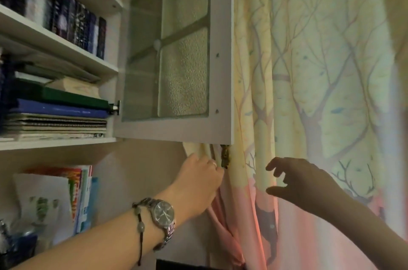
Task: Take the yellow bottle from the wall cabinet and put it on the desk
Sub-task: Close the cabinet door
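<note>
The wall cabinet (66, 144) fills the upper left, its white-framed door (220, 71) with frosted glass panes swung open toward me. My left hand (198, 181), with a watch and a bead bracelet on the wrist, is closed on the brass handle (225, 157) hanging below the door's bottom corner. My right hand (293, 179) hovers to the right of the door in front of the curtain, fingers spread and holding nothing. No yellow bottle is visible on the shelves in view.
Rows of dark books (72, 20) stand on the upper shelf, and flat stacked notebooks (57, 115) lie on the lower one. Below the cabinet are papers and booklets (81, 197). A tree-patterned curtain (320, 71) covers the right side.
</note>
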{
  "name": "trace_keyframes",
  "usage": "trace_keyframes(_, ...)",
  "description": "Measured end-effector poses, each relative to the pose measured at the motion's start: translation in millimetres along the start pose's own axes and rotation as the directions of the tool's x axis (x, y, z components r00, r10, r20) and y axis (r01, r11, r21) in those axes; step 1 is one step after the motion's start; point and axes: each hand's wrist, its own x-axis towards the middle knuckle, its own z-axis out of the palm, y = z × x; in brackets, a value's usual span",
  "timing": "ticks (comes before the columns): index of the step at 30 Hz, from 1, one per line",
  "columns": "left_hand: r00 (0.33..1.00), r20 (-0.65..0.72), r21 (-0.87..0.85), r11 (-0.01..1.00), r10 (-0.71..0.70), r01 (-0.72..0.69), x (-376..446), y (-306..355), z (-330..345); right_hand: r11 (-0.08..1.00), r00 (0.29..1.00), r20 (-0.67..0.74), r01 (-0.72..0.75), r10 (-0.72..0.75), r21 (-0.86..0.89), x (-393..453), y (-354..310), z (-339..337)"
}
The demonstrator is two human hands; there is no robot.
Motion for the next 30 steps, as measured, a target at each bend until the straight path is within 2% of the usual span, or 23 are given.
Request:
trace_keyframes(3,0.985,-0.172,-0.028,1.000,-0.007,0.003,5.2,-23.7,-21.5,0.983,0.993,-0.120,0.039,-0.017,0.180,26.2,-17.6,-27.2)
trace_keyframes(5,0.963,-0.271,0.013,1.000,0.000,0.004,10.5,-38.1,-35.4,0.951,0.982,-0.186,0.092,-0.038,0.294,40.4,-29.6,-39.2)
trace_keyframes(8,0.928,-0.372,0.065,0.997,-0.012,0.039,26.3,-58.3,-49.5,0.916,0.965,-0.244,0.179,-0.094,0.358,56.9,-45.1,-45.5)
trace_keyframes(11,0.890,-0.453,0.023,0.997,-0.052,0.070,44.2,-67.0,-66.0,0.888,0.958,-0.269,0.209,-0.102,0.409,68.1,-53.0,-43.0)
trace_keyframes(19,0.929,-0.358,0.024,0.993,-0.096,0.112,67.3,-69.2,-77.3,0.834,0.933,-0.352,0.250,-0.071,0.493,71.5,-55.1,-29.5)
trace_keyframes(24,0.902,-0.419,0.048,0.989,-0.109,0.142,53.6,-80.0,-81.0,0.771,0.904,-0.416,0.331,-0.094,0.544,64.9,-68.1,-31.3)
trace_keyframes(30,0.862,-0.494,0.029,0.989,-0.112,0.144,12.4,-107.8,-93.0,0.627,0.866,-0.478,0.454,-0.146,0.633,55.9,-100.6,-39.4)
